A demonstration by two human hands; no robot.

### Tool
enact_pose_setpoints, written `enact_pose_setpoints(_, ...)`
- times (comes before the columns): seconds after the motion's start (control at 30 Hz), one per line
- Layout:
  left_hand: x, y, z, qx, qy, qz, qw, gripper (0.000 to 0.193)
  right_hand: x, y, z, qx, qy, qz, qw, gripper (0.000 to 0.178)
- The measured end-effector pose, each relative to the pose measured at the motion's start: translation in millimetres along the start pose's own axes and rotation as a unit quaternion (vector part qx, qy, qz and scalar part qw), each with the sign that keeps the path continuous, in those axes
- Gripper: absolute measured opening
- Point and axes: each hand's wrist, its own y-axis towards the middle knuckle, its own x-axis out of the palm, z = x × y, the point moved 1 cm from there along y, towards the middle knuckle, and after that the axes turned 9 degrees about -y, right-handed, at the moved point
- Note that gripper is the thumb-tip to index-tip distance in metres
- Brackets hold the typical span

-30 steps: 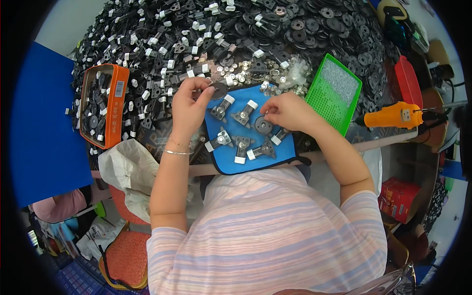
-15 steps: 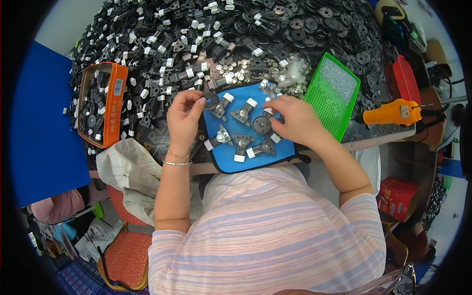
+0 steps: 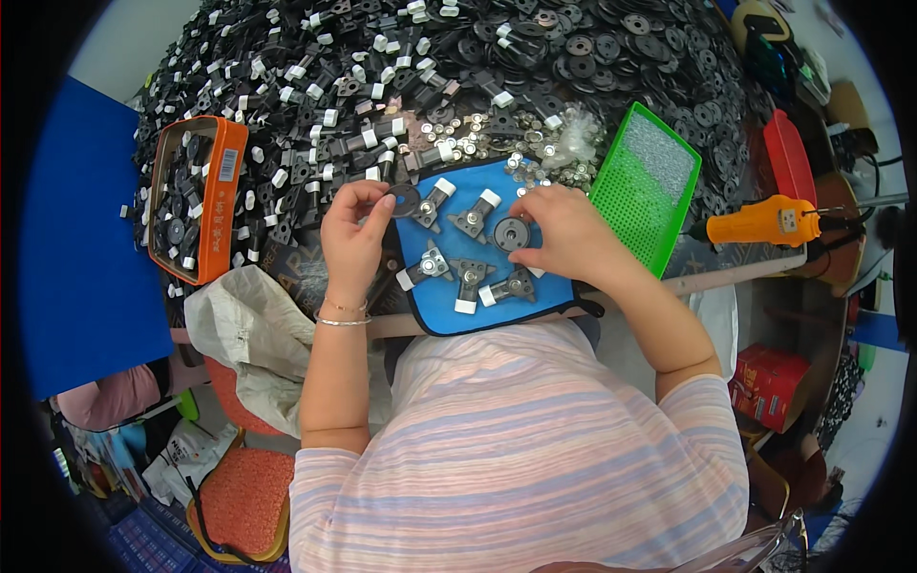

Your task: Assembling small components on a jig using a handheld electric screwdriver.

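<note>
A flat black disc [image 3: 405,200] is pinched between the thumb and fingers of my left hand [image 3: 353,234], over the far left corner of a blue mat [image 3: 430,313]. At the mat's right side, the thumb and fingers of my right hand [image 3: 568,234] close around the rim of a second black disc [image 3: 512,234] with a metal centre. What lies under that disc is mostly hidden. Several black bracket-like parts [image 3: 469,278] with white ends and silver round pieces in their middles lie in two rows on the mat.
Heaped black parts with white ends [image 3: 315,124] and black discs [image 3: 611,48] cover the far table. Small silver pieces [image 3: 468,138] lie behind the mat. An orange-rimmed box [image 3: 222,205] stands left; a green tray [image 3: 626,196] and an orange-yellow power screwdriver [image 3: 764,222] are right.
My right thumb and fingers have spread around the second disc, which has shifted slightly away from me. My left hand keeps its disc and has moved a little to the left.
</note>
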Motion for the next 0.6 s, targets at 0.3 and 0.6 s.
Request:
enact_pose_setpoints(0.3, 2, -1, -3, 0.002, 0.014, -0.002, 1.000, 0.009, 3, -5, -5, 0.030, -0.039, 0.028, 0.998, 0.047)
enact_pose_setpoints(0.6, 2, -3, -4, 0.004, 0.003, -0.007, 1.000, 0.008, 10, -4, 0, -0.011, -0.042, 0.042, 0.998, 0.043)
